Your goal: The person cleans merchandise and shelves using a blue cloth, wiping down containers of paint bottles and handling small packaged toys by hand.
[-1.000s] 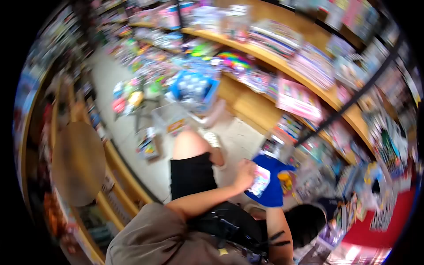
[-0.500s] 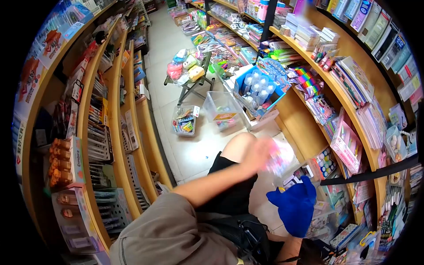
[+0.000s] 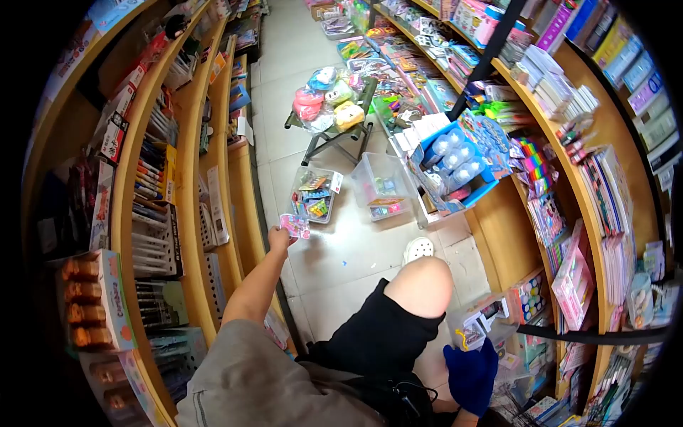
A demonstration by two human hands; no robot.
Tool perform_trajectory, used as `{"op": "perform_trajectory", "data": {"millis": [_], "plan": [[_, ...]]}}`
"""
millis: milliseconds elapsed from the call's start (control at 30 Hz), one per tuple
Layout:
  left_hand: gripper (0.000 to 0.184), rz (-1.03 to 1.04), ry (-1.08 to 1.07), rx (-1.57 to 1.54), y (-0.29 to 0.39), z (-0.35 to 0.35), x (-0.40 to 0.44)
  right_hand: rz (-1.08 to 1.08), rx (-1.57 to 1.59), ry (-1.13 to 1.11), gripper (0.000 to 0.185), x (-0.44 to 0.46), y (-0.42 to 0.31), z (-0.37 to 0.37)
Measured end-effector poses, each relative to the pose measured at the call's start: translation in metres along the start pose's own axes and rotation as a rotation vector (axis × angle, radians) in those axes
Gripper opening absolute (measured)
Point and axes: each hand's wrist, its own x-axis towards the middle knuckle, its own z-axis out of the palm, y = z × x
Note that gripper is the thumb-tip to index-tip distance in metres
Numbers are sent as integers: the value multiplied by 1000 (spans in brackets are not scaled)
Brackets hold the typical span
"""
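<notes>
Pink packet (image 3: 295,226) is pinched by the left hand (image 3: 280,240) (the nearer one), just near-left of the clear bin (image 3: 319,173); right hand's grip can't be told under blue cloth (image 3: 473,376).

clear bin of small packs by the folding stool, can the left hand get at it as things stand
Probably yes: the left hand is close to the clear bin, with seemingly only the pink packet it holds between them; that packet could hamper a grasp.
</notes>
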Motion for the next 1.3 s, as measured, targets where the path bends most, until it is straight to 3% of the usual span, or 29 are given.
{"op": "perform_trajectory", "data": {"millis": [133,233,367,433,533,633,733,833,1000,1100,1133,1233,1300], "plan": [[14,-65,-97,-343,11,9,40,-445,-1493,-236,18,8,3,-4],[17,-104,-134,-437,19,33,82,-413,-1773,-244,18,2,-11,31],[20,-178,-176,-411,46,73,108,-343,-1343,26,26,-7,-13,105],[20,-288,-207,-274,53,83,115,-301,-1286,19,26,-1,-10,98],[24,-230,-198,84,64,85,109,-270,-1253,8,26,1,-7,87],[24,-203,-162,132,43,82,124,-259,-1235,7,26,2,-5,87],[19,-135,-251,104,24,83,134,-253,-1222,13,26,5,-4,87],[17,-294,-398,23,25,85,149,-255,-1211,9,27,8,-5,86],[17,-267,-393,-157,56,93,154,-255,-1163,28,28,12,-7,86],[17,-97,-390,-58,59,95,147,-258,-1095,37,29,13,-5,83],[26,-18,-417,82,47,95,160,-247,-1036,44,29,13,-4,82],[32,212,-411,111,8,102,177,-123,-669,94,37,11,3,77],[41,410,-376,482,-6,104,185,-227,-1095,-80,37,13,-1,75]]}}
